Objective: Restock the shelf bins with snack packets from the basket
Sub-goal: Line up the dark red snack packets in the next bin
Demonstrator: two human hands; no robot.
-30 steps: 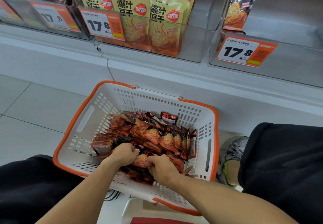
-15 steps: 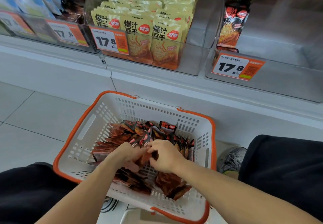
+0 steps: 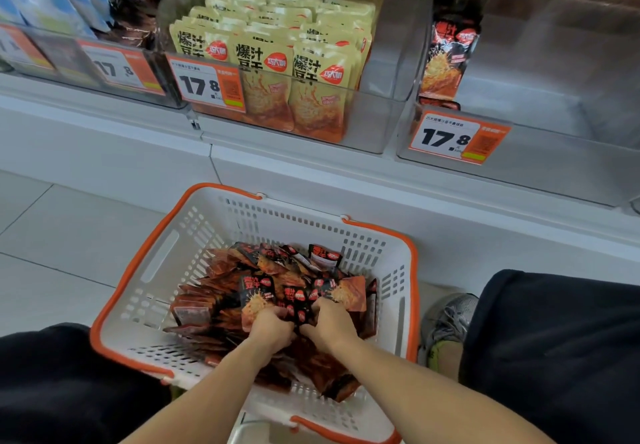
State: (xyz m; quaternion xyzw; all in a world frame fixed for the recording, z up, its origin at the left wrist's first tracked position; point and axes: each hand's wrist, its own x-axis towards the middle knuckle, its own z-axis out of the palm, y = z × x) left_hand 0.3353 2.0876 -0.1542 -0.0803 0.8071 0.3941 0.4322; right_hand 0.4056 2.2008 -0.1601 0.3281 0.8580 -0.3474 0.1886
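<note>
White basket (image 3: 162, 263) with orange rim sits on the tiled floor, hard up against the shelf base (image 3: 311, 180). Its left half is mostly bare mesh; red-black snack packets (image 3: 242, 277) are heaped centre to right. Left hand (image 3: 272, 327) and right hand (image 3: 329, 326) are side by side in the heap, fingers curled, together clutching a fanned bunch of packets (image 3: 298, 296) raised a little above the pile (knuckles nearly touching). Above, the right clear bin (image 3: 554, 166) holds only a packet or two (image 3: 446, 59) at its left wall, the rest open floor; a 17.8 price tag (image 3: 459, 139) is on its front lip. The middle bin (image 3: 374, 132) is packed with yellow packets (image 3: 263, 63), with a gap on its right side. Dark-clothed knees flank the basket; a grey shoe (image 3: 446, 322) is just beside its right rim.
</note>
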